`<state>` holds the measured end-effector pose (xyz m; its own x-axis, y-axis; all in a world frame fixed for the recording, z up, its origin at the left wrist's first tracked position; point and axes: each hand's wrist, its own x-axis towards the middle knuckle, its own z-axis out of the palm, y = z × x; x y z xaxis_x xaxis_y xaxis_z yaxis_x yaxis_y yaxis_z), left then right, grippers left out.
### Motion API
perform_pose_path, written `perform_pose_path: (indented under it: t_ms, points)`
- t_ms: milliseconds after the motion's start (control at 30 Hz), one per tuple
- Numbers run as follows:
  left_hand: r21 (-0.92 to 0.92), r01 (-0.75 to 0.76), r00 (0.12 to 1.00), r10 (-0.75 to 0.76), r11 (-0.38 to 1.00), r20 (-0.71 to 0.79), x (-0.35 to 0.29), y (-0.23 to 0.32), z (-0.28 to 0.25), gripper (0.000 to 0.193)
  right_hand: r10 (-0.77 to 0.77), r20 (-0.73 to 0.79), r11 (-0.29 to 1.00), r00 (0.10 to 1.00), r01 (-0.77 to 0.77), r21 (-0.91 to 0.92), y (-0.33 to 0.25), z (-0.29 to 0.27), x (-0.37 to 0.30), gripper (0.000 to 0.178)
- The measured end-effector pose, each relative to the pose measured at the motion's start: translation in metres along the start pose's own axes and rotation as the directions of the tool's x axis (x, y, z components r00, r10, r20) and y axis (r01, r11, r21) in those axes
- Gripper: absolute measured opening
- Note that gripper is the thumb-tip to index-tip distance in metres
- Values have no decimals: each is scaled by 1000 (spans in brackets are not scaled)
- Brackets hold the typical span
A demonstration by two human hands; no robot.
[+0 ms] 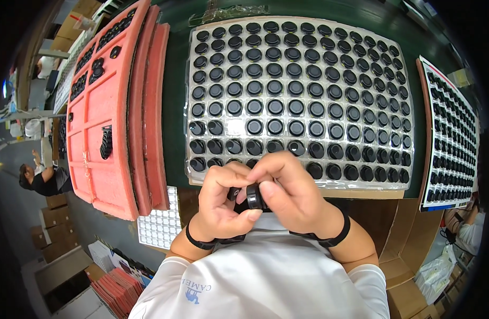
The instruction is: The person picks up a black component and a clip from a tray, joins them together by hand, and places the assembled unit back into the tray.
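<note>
Just beyond my chest, both hands meet around a short, black, round lens-like part. My right hand pinches it between bent thumb and forefinger. The fingers of my left hand curl closed against its other side, with the thumb along its lower edge. A second dark bit shows between the left fingers, too small to make out. In front of my hands lies a large clear plastic tray, with rows of similar black round parts in its pockets. One pocket on the left holds no part.
Stacked pink foam trays stand at the left, with some black parts in the top one. At the right is another filled tray. Cardboard boxes sit below the table's near edge. One person is at far left, another at right.
</note>
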<state>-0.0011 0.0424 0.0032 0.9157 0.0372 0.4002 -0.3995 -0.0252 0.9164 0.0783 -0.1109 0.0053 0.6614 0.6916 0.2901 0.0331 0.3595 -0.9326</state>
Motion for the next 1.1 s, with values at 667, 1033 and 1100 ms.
perform_pose_path:
  t_ms: [667, 1033, 1100]
  points:
    - [-72, 46, 995, -53, 996, -90, -3, 1, -3, 45, 37, 59, 999, 998, -38, 19, -5, -1, 3, 41]
    - [-161, 145, 985, -158, 976, -73, -4, -1, -8, 38, -126, 132, 914, 983, 167, -371, -16, -8, 20, 29]
    - [-181, 143, 983, -161, 973, -89, -5, 0, -11, 37, -90, 138, 895, 986, 141, -423, -20, -6, 24, 27]
